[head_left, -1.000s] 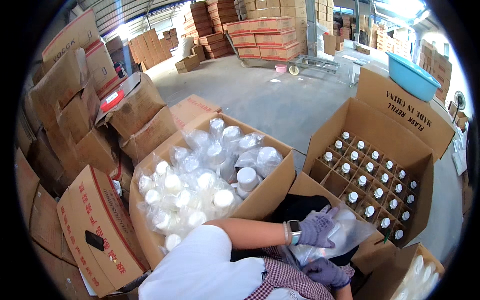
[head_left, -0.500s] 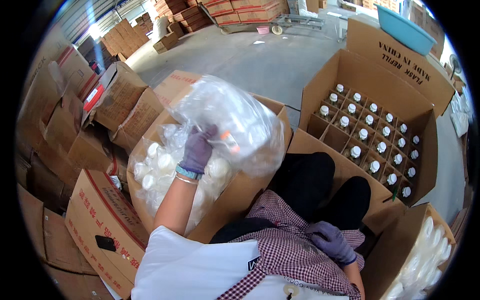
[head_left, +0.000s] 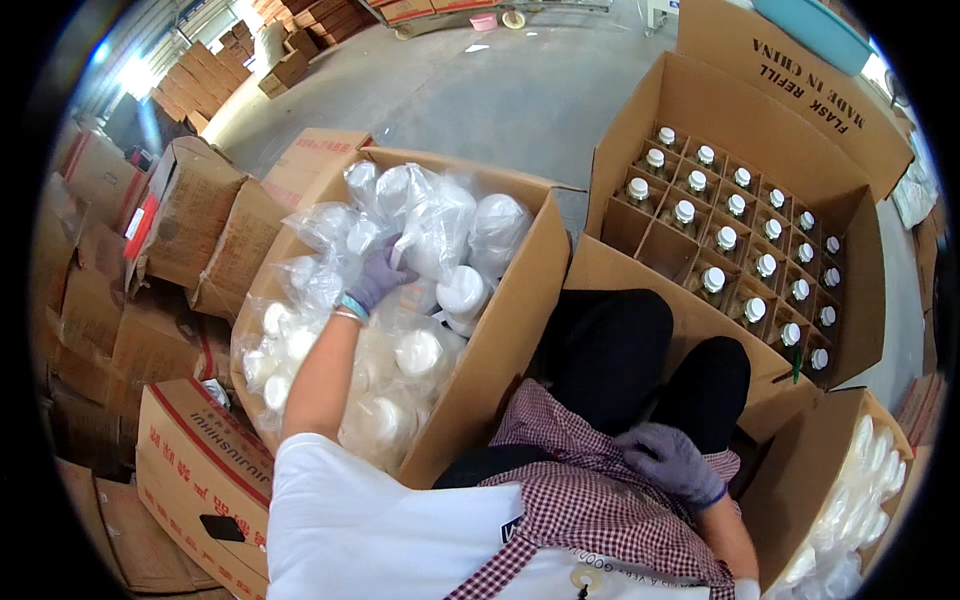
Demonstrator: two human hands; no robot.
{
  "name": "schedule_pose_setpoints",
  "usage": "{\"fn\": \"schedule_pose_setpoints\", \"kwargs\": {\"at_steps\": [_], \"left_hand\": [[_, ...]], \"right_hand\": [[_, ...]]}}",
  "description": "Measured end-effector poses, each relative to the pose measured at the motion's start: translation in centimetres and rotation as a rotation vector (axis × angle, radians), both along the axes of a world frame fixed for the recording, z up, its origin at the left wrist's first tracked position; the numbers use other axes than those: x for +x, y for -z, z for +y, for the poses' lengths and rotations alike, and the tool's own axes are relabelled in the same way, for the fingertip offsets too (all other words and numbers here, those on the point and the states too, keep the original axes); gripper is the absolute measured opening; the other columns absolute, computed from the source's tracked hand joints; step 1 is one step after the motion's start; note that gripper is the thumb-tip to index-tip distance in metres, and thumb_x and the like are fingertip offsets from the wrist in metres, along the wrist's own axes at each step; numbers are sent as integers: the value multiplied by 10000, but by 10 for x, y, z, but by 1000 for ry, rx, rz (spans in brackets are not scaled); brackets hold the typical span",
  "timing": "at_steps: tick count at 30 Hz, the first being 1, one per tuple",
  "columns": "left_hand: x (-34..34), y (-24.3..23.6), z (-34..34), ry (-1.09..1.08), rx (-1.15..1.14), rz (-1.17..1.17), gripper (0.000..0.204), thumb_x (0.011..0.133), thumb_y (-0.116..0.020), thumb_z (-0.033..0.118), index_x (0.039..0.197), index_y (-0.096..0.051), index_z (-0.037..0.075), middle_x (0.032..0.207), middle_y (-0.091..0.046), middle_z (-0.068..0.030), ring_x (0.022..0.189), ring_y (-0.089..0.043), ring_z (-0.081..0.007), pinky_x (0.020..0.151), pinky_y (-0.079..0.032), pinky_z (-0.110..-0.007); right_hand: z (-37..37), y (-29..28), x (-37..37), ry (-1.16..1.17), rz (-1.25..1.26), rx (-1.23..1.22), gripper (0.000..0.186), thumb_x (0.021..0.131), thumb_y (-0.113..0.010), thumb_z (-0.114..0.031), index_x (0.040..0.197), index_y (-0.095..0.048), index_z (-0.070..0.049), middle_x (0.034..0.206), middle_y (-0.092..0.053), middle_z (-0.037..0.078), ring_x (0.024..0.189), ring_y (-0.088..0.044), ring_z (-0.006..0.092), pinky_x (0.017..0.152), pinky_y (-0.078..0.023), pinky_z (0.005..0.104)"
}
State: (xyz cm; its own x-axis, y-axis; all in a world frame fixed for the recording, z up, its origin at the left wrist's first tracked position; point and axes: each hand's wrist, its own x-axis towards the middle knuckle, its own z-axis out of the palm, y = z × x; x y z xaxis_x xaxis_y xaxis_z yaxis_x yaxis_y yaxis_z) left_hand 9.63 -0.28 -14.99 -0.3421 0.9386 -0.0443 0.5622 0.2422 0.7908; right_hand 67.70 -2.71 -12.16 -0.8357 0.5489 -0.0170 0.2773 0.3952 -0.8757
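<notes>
The left hand [head_left: 381, 276] is among bagged white flasks [head_left: 440, 222]; I cannot tell whether its grip, or the right hand's [head_left: 670, 462], is clamped. Handle flasks gently.

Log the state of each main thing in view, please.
Left hand: among bagged bottles, grip unclear
Right hand: loosely curled on apron
Bagged bottles: in clear plastic
Left box: open, filled
Divided box: open, at least one cell empty
Small bottles: upright, capped
Lower-right box: open, filled
Phone: dark side up, on carton
</notes>
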Motion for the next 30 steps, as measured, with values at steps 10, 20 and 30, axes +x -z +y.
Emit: {"fn": "schedule_pose_setpoints", "kwargs": {"at_steps": [10,20,30], "left_hand": [[-2,-15,-11,-62,-395,215,480,766,-830,356,1035,-709,-22,939,-733,-151,834,-705,-283,835,-549,-397],[-146,97,-45,531,-634,651,350,848,-727,245,1121,-730,26,1199,-718,-142,1088,-676,-266,950,-520,-368],[-127,-4,-10,453,-833,-99,524,820,-773,306,1265,-672,50,1117,-716,-95,955,-657,-178,898,-534,-351]], "right_hand": [[97,-45,-250,-152,186,491,384,854,-712,-236,1192,-632,-72,1111,-609,146,1066,-631,324,892,-537,415],[84,-15,-353,-214,-319,647,582,794,-766,-347,1282,-566,-101,1282,-540,212,1125,-625,404,896,-553,497],[103,-92,-319,-109,-189,574,738,760,-760,-421,1374,-519,-89,1273,-602,221,1117,-657,379,921,-550,456]]}}
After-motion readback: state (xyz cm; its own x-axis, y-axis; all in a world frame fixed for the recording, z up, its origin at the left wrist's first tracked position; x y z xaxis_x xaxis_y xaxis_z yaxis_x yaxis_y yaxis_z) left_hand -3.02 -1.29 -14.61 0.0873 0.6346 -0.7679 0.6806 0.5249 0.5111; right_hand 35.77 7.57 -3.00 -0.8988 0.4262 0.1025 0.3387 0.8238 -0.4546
